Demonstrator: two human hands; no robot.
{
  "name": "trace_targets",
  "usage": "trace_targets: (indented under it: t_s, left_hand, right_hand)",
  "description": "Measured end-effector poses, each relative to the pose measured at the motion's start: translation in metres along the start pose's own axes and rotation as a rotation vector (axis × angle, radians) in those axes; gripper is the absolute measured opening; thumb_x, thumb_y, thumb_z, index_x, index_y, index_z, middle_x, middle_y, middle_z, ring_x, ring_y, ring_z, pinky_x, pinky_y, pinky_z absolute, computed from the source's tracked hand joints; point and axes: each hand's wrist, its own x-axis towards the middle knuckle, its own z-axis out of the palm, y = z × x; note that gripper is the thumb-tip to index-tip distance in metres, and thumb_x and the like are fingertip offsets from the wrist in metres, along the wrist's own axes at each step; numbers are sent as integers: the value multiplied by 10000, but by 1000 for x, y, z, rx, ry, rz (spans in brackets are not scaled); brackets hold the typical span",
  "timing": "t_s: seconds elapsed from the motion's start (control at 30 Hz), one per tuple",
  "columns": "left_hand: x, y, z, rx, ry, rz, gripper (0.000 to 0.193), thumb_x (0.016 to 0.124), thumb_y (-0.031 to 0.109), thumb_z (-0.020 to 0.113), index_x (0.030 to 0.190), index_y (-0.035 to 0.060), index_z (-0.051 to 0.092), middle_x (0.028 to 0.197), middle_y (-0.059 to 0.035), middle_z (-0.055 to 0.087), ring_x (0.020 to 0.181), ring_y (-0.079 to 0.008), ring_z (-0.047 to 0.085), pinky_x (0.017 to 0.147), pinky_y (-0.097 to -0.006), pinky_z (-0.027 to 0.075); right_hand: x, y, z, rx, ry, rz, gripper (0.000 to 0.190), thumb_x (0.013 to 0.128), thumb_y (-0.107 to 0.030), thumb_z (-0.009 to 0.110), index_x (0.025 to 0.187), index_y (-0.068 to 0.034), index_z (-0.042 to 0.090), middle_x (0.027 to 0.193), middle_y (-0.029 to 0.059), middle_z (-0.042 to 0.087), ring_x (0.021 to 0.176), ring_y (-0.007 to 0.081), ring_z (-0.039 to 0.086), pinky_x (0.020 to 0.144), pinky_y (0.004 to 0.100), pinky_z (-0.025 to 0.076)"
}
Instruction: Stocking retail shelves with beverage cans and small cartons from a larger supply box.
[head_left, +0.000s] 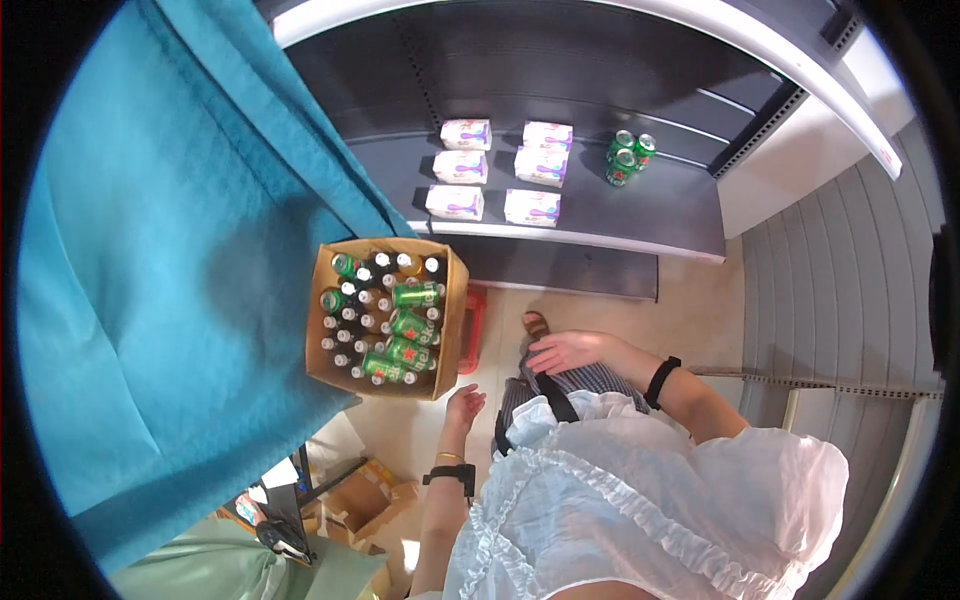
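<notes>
Nothing is in my left hand (466, 406), whose fingers are loosely curled just below the near right corner of an open cardboard box (451, 322). Inside the box stand several capped bottles (367, 321). Several green Heineken beer cans (411, 324) lie across the bottle tops on the right, and two more cans stand upright at the left. My right hand (568, 351) is empty too, fingers extended, in front of my striped trousers. Ahead, three green beer cans (624, 166) stand grouped on a dark shelf (637, 221), right of two rows of white-and-purple packs (533, 208).
A blue curtain (187, 247) hangs along the left. Beside the box, a red plastic basket (473, 330) is partly hidden. Below the shelf is a lower dark ledge (562, 266). Another open carton (364, 499) lies behind on the floor. Grey slatted panels (817, 292) stand at the right.
</notes>
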Motion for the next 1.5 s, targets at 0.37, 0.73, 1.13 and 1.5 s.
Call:
trace_targets:
  t_s: [0.37, 0.73, 1.13, 1.5]
  left_hand:
    - [15, -7, 54, -28, 17, 42, 273, 850, 214, 490, 1049, 35, 546, 854, -95, 542, 815, -240, 593, 755, -346, 492]
    - [110, -18, 248, 126, 32, 195, 281, 855, 272, 501, 1016, 49, 562, 683, -58, 576, 667, -168, 607, 580, -256, 486]
    - [94, -14, 409, 460, -95, 673, 248, 852, 173, 471, 1018, 17, 570, 802, -78, 603, 642, -132, 584, 507, -240, 463]
    - [86, -19, 400, 191, 131, 271, 250, 846, 253, 521, 979, 56, 596, 782, -95, 623, 661, -179, 623, 542, -270, 491]
  right_hand:
    - [-33, -48, -58, -52, -105, -129, 388, 926, -304, 390, 1245, -87, 419, 1264, 154, 467, 1107, 221, 493, 972, 350, 359]
    - [-173, -196, -221, 153, 433, -270, 426, 886, -217, 470, 1268, -47, 385, 1259, 173, 456, 1139, 288, 466, 934, 422, 390]
    - [-171, -298, -260, -1492, 1049, -1004, 706, 712, -172, 710, 1316, -118, 349, 1248, 176, 417, 1095, 318, 452, 933, 423, 348]
    - [-159, -289, -219, -1617, 917, -1021, 695, 659, -79, 725, 1255, -110, 368, 1325, 221, 280, 1195, 394, 317, 980, 410, 312]
